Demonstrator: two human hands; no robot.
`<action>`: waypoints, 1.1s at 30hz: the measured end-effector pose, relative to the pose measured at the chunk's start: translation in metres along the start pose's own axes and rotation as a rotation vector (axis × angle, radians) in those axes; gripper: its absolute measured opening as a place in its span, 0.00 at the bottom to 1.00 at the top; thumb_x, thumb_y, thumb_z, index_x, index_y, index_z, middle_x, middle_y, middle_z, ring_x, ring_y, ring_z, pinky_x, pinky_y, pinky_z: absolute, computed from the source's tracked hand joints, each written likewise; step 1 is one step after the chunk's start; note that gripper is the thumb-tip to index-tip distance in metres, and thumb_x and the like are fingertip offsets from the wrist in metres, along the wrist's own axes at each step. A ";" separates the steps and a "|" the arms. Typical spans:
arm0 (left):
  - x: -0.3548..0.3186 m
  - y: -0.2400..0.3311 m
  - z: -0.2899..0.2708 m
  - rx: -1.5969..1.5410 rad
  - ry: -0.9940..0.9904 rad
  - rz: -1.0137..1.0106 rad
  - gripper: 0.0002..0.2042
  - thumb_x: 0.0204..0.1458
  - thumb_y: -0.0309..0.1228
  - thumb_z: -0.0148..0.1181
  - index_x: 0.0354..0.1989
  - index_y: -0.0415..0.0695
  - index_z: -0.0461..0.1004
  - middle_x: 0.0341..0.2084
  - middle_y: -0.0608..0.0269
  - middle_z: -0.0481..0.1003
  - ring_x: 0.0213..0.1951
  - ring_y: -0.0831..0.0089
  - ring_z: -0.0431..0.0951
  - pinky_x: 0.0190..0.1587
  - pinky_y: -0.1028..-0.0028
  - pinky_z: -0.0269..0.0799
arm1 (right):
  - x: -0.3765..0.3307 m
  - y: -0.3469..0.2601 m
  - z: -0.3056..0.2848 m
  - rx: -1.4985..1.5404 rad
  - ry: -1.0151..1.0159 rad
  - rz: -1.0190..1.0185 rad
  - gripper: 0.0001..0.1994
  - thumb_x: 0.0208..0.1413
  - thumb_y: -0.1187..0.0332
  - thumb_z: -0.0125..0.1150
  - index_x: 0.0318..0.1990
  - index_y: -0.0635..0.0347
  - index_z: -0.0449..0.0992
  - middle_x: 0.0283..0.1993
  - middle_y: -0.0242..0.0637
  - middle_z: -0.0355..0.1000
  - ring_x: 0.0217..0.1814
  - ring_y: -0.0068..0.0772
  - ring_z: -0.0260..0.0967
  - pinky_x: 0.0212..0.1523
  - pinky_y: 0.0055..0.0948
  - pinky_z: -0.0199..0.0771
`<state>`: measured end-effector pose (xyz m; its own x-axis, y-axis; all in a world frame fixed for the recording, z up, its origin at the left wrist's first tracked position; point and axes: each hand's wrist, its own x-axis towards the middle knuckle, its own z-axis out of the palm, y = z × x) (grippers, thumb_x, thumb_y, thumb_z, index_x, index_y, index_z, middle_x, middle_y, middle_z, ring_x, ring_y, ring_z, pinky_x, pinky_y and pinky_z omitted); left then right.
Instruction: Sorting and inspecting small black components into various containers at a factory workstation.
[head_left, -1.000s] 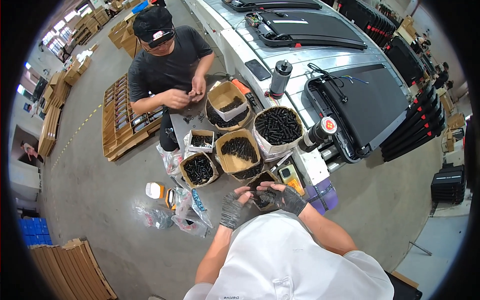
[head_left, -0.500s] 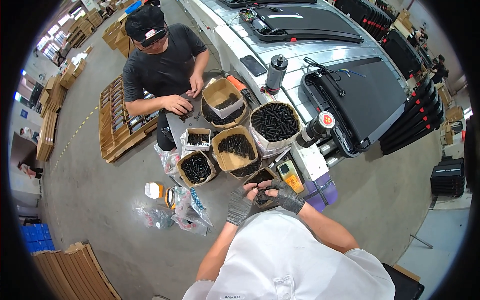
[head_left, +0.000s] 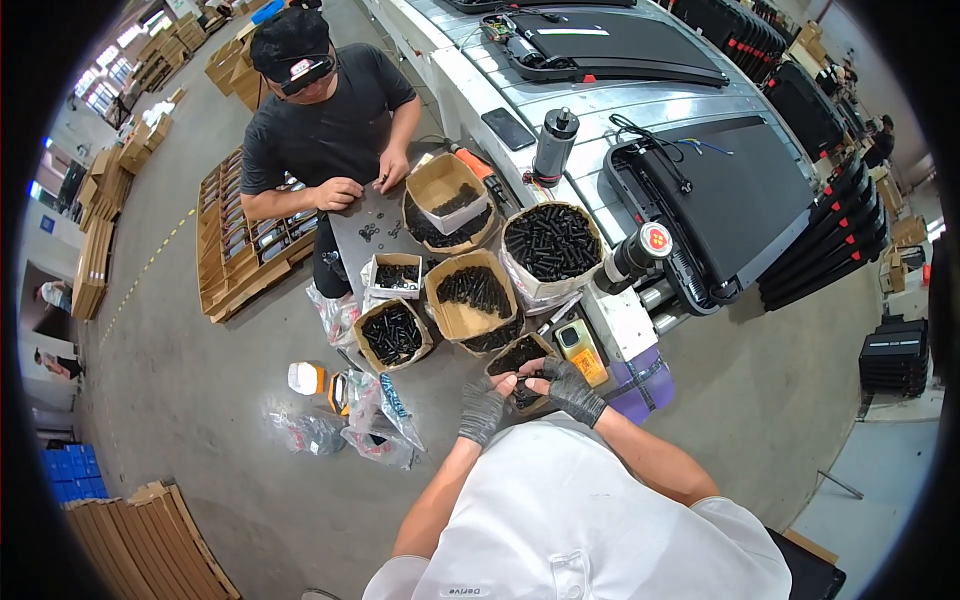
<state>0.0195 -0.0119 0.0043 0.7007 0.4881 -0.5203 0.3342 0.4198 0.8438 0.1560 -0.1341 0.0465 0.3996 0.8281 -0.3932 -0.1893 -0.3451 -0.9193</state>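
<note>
Pinching a small dark piece [head_left: 521, 378] in your fingertips, you bring left hand [head_left: 486, 408] and right hand [head_left: 573, 390] face to face above the open carton [head_left: 545, 346]. Piece sits between them, neither hand clearly nearer; long axis looks roughly left-to-right, but too small to confirm.

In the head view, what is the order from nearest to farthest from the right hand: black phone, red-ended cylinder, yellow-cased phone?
1. Yellow-cased phone, just beyond the right hand.
2. Red-ended cylinder, farther ahead and to the right.
3. Black phone, farthest ahead, slightly left.
</note>
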 end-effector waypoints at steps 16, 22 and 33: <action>0.000 0.008 0.005 -0.001 0.036 0.085 0.14 0.54 0.36 0.59 0.42 0.38 0.77 0.25 0.68 0.76 0.25 0.82 0.70 0.29 0.80 0.67 | -0.001 0.016 -0.006 0.622 -0.043 0.135 0.18 0.60 0.69 0.50 0.56 0.69 0.64 0.52 0.47 0.68 0.54 0.36 0.69 0.58 0.32 0.68; -0.001 0.011 0.005 -0.039 0.075 0.108 0.14 0.54 0.35 0.59 0.42 0.37 0.77 0.24 0.68 0.75 0.25 0.82 0.70 0.28 0.80 0.67 | 0.000 0.022 -0.004 0.296 0.118 0.099 0.13 0.59 0.69 0.55 0.49 0.66 0.69 0.43 0.39 0.72 0.46 0.29 0.72 0.49 0.27 0.72; 0.007 -0.004 0.000 -0.207 -0.054 -0.094 0.12 0.52 0.34 0.62 0.38 0.38 0.78 0.27 0.66 0.78 0.31 0.80 0.73 0.37 0.79 0.69 | 0.003 0.004 0.004 0.216 0.219 0.040 0.12 0.55 0.67 0.61 0.43 0.63 0.72 0.35 0.30 0.72 0.37 0.20 0.69 0.39 0.21 0.71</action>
<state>0.0227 -0.0102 -0.0023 0.7070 0.4000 -0.5833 0.2673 0.6123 0.7440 0.1531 -0.1317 0.0418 0.5672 0.6926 -0.4455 -0.3860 -0.2543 -0.8868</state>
